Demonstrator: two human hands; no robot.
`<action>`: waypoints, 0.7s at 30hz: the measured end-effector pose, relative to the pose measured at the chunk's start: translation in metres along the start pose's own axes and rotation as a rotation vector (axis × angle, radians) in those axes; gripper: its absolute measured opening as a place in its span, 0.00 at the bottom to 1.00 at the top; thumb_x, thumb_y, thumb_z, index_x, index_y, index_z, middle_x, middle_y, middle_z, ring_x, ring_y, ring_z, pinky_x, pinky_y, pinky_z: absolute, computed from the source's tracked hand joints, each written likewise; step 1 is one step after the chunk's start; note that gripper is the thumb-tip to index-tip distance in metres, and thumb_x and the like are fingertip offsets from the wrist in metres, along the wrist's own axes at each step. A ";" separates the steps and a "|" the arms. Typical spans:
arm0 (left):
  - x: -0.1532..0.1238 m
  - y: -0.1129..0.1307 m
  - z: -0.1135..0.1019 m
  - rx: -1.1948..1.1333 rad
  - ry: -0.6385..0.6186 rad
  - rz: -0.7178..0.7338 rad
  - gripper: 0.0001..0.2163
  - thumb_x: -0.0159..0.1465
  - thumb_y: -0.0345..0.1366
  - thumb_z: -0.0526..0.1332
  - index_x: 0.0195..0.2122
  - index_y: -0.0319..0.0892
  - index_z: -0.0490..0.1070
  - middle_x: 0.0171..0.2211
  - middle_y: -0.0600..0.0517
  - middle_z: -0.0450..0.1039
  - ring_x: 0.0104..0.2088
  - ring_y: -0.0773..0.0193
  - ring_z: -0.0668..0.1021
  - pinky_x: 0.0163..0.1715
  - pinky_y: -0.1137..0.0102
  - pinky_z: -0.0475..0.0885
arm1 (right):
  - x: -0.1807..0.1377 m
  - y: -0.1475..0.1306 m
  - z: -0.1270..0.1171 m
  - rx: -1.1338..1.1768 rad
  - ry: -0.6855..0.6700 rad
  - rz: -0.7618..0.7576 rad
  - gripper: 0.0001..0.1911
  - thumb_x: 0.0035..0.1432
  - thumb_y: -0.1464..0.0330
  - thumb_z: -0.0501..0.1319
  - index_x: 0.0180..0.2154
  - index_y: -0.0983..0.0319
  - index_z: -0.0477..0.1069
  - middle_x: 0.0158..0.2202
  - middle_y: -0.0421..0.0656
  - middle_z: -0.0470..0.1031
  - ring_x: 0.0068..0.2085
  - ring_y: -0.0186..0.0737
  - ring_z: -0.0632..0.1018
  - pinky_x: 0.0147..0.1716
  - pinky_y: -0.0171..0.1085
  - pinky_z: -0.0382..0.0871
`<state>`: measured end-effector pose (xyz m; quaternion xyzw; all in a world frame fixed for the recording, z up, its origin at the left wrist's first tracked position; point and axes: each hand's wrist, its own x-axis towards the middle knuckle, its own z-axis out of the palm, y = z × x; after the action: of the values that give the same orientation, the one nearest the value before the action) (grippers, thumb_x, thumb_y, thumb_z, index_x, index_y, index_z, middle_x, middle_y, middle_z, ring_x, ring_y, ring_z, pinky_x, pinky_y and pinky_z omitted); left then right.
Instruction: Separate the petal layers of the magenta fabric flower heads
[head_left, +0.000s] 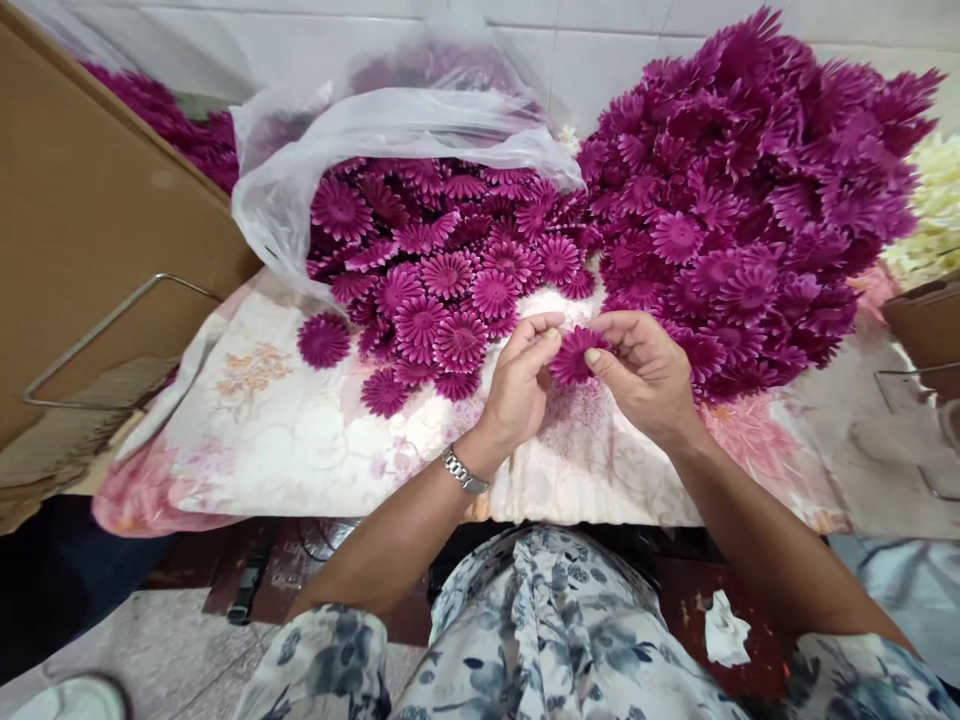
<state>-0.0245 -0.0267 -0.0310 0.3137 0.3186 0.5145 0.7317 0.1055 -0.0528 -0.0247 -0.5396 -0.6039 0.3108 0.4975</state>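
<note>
Between my hands is a magenta artificial flower head (573, 356) with a ring of narrow petals. My right hand (651, 372) pinches it by the edge, thumb on top of the petals. At the flower's left side is my left hand (520, 384), thumb and forefinger pressed together; whether anything tiny is between those fingertips I cannot make out. Just behind lies a loose spread of magenta flower heads (447, 274), coming out of a clear plastic bag (390, 120). To the right rises a tall heap of similar magenta flowers (735, 200).
A floral cloth (300, 450) covers the table. A cardboard box (97, 200) with a wire handle stands at the left, another box (930, 330) at the right edge. Cream flowers (934, 210) lie behind it. White tiles (600, 45) line the back wall.
</note>
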 end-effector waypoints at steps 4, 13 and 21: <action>0.000 -0.001 0.001 0.012 -0.091 -0.121 0.07 0.51 0.32 0.65 0.31 0.38 0.72 0.28 0.54 0.72 0.30 0.72 0.72 0.34 0.75 0.67 | -0.001 -0.003 -0.003 -0.214 0.047 -0.063 0.13 0.55 0.69 0.58 0.44 0.60 0.66 0.28 0.36 0.67 0.27 0.29 0.69 0.28 0.32 0.65; 0.006 0.001 0.006 0.147 0.176 -0.024 0.08 0.44 0.27 0.68 0.27 0.40 0.74 0.24 0.57 0.73 0.26 0.74 0.73 0.29 0.79 0.69 | -0.050 -0.013 -0.107 -1.097 0.311 -0.220 0.14 0.59 0.65 0.55 0.46 0.60 0.70 0.42 0.48 0.75 0.46 0.44 0.73 0.48 0.44 0.66; 0.002 0.000 0.011 0.210 0.178 -0.004 0.10 0.42 0.25 0.67 0.25 0.42 0.72 0.23 0.58 0.74 0.23 0.73 0.73 0.23 0.78 0.71 | -0.122 0.021 -0.245 -1.357 0.322 0.194 0.18 0.54 0.57 0.59 0.42 0.61 0.73 0.38 0.47 0.76 0.39 0.45 0.74 0.44 0.45 0.63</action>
<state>-0.0154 -0.0261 -0.0243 0.3412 0.4349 0.5027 0.6646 0.3326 -0.2054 0.0004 -0.8215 -0.5324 -0.1754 0.1043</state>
